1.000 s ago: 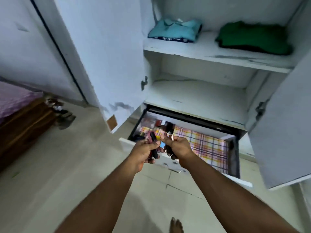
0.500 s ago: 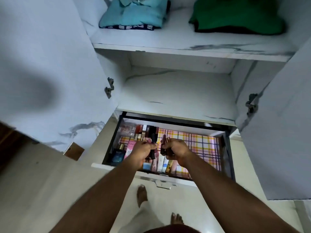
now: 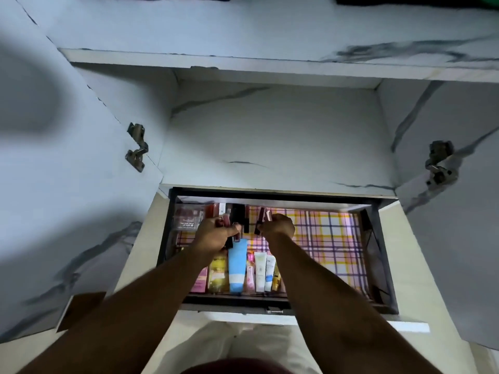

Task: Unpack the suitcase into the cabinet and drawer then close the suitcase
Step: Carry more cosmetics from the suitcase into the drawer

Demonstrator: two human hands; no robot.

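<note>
Over the last second the view has dropped from the whole white marble-patterned cabinet (image 3: pixel 270 136) to straight above its open black-framed drawer (image 3: pixel 378 255), lined with pink-and-yellow checked paper. Both hands are now inside it, at centre frame. The left hand (image 3: pixel 216 234) grips several small dark-red cosmetic sticks (image 3: pixel 226 220); the right hand (image 3: pixel 278 225) grips another slim stick (image 3: pixel 263 215). Placing looks imminent. The suitcase is out of view.

Both forearms were bare, with no sleeves. The person wore pale cream trousers (image 3: pixel 259 344). A dark maroon garment (image 3: pixel 237 367) showed below.
</note>
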